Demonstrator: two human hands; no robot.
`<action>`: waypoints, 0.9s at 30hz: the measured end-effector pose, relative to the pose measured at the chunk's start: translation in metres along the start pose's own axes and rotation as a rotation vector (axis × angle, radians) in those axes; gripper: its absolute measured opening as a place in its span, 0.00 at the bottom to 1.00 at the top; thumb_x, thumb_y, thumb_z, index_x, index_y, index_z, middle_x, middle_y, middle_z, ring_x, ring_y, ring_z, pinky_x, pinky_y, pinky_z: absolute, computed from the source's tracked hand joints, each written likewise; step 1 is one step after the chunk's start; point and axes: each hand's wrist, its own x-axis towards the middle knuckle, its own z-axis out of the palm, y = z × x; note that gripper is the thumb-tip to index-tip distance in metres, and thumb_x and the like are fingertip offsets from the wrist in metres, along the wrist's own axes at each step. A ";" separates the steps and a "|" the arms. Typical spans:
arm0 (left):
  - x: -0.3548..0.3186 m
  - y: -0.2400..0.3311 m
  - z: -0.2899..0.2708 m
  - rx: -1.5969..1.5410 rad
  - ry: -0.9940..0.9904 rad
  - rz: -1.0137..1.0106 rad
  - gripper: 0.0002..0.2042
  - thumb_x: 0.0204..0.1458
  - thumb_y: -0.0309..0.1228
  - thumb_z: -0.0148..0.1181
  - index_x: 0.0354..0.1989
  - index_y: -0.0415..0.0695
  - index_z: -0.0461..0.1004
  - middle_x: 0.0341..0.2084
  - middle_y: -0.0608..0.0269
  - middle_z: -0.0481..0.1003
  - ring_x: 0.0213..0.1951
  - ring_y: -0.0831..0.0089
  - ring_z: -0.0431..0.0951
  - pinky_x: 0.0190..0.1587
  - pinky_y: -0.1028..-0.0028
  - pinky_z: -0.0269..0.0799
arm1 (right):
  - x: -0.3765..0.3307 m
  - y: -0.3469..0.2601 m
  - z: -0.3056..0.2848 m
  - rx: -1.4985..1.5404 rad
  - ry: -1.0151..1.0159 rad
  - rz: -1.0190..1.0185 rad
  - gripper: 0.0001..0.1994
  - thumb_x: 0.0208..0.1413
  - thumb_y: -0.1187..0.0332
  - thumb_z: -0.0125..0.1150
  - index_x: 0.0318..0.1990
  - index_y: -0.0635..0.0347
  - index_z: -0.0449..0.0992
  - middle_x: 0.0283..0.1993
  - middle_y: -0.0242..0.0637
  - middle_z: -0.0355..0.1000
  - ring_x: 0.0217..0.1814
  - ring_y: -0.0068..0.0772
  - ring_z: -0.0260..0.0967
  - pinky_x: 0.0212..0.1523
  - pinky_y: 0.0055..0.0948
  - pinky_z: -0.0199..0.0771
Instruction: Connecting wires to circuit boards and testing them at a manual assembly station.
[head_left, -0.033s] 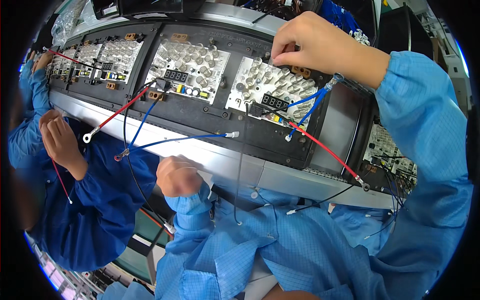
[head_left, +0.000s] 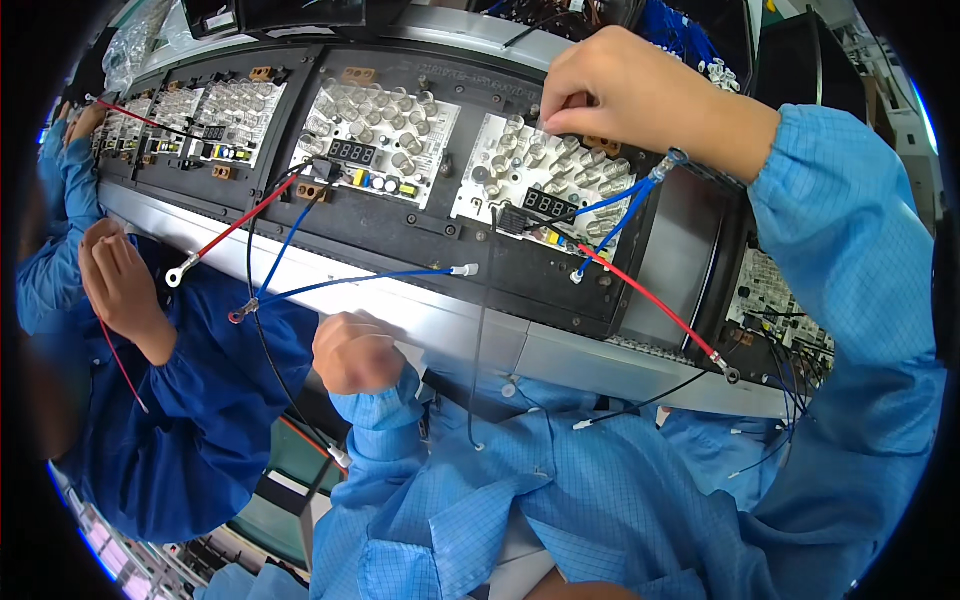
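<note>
My right hand (head_left: 625,90) reaches over the far edge of a white circuit board (head_left: 480,205) set in a black fixture plate (head_left: 420,235). Its thumb and fingers pinch together just above the clear cylinders (head_left: 535,155) on that board; what is between the fingertips is too small to make out. A black digit display (head_left: 550,203) sits on the board, near a red wire (head_left: 655,300) with a ring terminal and blue wires (head_left: 625,215). My left hand (head_left: 358,355) is curled closed by the front metal rail (head_left: 480,325), slightly blurred, its inside hidden.
A second board (head_left: 425,160) with clear cylinders lies to the left, its red, blue and black wires hanging over the rail. Further left, a co-worker's hand (head_left: 125,285) holds a thin red wire (head_left: 122,365). Blue wire bundles (head_left: 675,35) lie at the back right.
My right hand's fingertips have shifted very slightly down at the board's far edge. The co-worker's red wire has swung a little. My left hand has stayed in place.
</note>
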 end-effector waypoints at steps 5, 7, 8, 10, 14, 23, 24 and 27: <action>0.002 -0.002 -0.002 -0.002 -0.012 0.031 0.20 0.61 0.38 0.47 0.19 0.38 0.69 0.08 0.63 0.64 0.10 0.79 0.60 0.11 0.82 0.50 | -0.002 -0.001 0.006 -0.152 0.019 -0.126 0.07 0.51 0.67 0.63 0.30 0.62 0.77 0.31 0.37 0.73 0.35 0.40 0.73 0.36 0.35 0.73; 0.003 -0.001 -0.001 0.019 -0.012 -0.006 0.20 0.62 0.38 0.47 0.19 0.39 0.69 0.08 0.64 0.64 0.10 0.79 0.60 0.12 0.81 0.51 | -0.002 -0.001 0.007 -0.213 0.045 -0.158 0.07 0.51 0.66 0.62 0.31 0.60 0.76 0.32 0.35 0.72 0.36 0.39 0.73 0.36 0.35 0.73; 0.003 -0.002 -0.002 0.022 -0.011 -0.009 0.20 0.62 0.38 0.47 0.19 0.39 0.69 0.08 0.64 0.64 0.10 0.79 0.60 0.12 0.81 0.51 | -0.001 -0.001 0.007 -0.211 0.043 -0.160 0.07 0.51 0.66 0.62 0.31 0.60 0.76 0.32 0.35 0.72 0.36 0.39 0.73 0.36 0.35 0.73; 0.001 -0.005 -0.004 0.032 0.006 0.038 0.21 0.62 0.38 0.47 0.18 0.39 0.69 0.08 0.64 0.64 0.10 0.79 0.60 0.12 0.81 0.51 | -0.001 -0.003 0.007 -0.254 0.007 -0.144 0.07 0.52 0.66 0.61 0.31 0.59 0.75 0.32 0.34 0.71 0.36 0.38 0.72 0.36 0.35 0.73; 0.001 -0.005 -0.006 0.086 -0.006 0.032 0.22 0.62 0.41 0.46 0.19 0.40 0.69 0.08 0.64 0.65 0.10 0.78 0.60 0.12 0.80 0.51 | 0.000 -0.006 0.005 -0.252 -0.068 -0.062 0.09 0.53 0.63 0.60 0.32 0.59 0.77 0.33 0.35 0.73 0.41 0.42 0.72 0.40 0.39 0.73; 0.005 -0.004 -0.006 0.073 -0.008 -0.003 0.23 0.62 0.42 0.47 0.18 0.40 0.70 0.08 0.63 0.65 0.11 0.77 0.61 0.12 0.80 0.51 | 0.002 0.001 0.009 -0.336 0.002 -0.188 0.07 0.51 0.64 0.62 0.30 0.57 0.73 0.30 0.32 0.69 0.36 0.35 0.71 0.32 0.32 0.72; 0.005 -0.005 -0.007 0.073 -0.009 -0.005 0.23 0.62 0.42 0.47 0.18 0.40 0.70 0.08 0.63 0.65 0.11 0.77 0.61 0.12 0.80 0.51 | 0.002 0.002 0.008 -0.361 0.015 -0.232 0.07 0.50 0.64 0.62 0.30 0.57 0.73 0.30 0.31 0.68 0.36 0.34 0.71 0.32 0.32 0.72; 0.003 -0.006 -0.009 0.087 -0.011 0.013 0.23 0.62 0.43 0.47 0.18 0.40 0.71 0.08 0.63 0.64 0.11 0.77 0.61 0.13 0.80 0.51 | 0.001 0.001 0.009 -0.388 0.021 -0.263 0.07 0.49 0.65 0.62 0.29 0.56 0.73 0.30 0.30 0.68 0.36 0.33 0.71 0.30 0.31 0.72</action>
